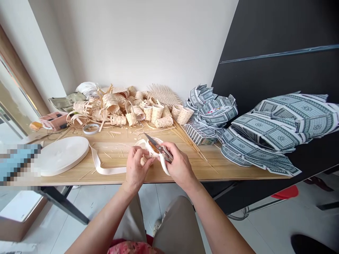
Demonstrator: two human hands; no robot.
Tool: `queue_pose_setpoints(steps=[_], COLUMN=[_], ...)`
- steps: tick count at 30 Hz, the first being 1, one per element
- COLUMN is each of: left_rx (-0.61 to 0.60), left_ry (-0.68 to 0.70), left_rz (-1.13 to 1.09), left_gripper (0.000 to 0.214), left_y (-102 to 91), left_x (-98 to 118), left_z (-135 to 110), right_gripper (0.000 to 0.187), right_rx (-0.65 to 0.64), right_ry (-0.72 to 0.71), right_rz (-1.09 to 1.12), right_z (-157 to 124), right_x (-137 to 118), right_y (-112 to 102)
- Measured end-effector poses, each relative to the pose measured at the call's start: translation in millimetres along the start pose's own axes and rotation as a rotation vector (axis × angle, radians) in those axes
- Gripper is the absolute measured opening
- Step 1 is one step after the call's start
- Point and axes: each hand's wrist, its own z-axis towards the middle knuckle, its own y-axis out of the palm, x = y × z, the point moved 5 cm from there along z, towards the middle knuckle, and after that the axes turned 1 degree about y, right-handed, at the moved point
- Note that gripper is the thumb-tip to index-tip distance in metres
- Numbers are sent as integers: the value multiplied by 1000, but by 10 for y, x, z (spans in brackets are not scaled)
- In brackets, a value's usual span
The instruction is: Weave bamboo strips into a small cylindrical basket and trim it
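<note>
My right hand (180, 164) is closed around scissors (156, 143), whose dark blades point up and to the left. My left hand (138, 165) pinches a small woven bamboo piece (143, 161), mostly hidden by the fingers. Loops of white material lie around that piece, just under the blades; I cannot tell exactly how they are attached. From a large flat roll of white ribbon (62, 155) at the left, a loose ribbon strip (111, 171) runs along the table to my left hand. Both hands are close together above the table's front edge.
Several small woven baskets (157, 112) and loose strips are heaped along the back of the wooden table (106, 179). A tape roll (91, 128) and pink basket (54, 121) stand at the left. Thin sticks (192, 144) lie right of centre, beside folded card-paper structures (261, 132).
</note>
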Motion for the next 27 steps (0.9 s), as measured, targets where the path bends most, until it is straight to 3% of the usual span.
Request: queue_pose_setpoints(steps=[4, 11, 18, 23, 27], left_rx=[-50, -51, -86, -107, -134], left_ry=[-86, -413, -501, -428, -446], left_rz=[-113, -439, -428, -271, -307], left_gripper=[7, 14, 12, 11, 7], left_y=[12, 39, 36, -62, -104], left_x=[9, -167, -269, -271, -227], left_z=[-2, -58, -76, -44, -16], right_gripper=[27, 25, 26, 26, 26], right_rx=[-4, -10, -44, -35, -41], right_ry=[18, 53, 38, 50, 63], right_rz=[20, 60, 47, 58, 65], right_z=[19, 67, 89, 99, 105], right_x=[-43, -102, -134, -138, -138], right_y=[14, 20, 27, 23, 28])
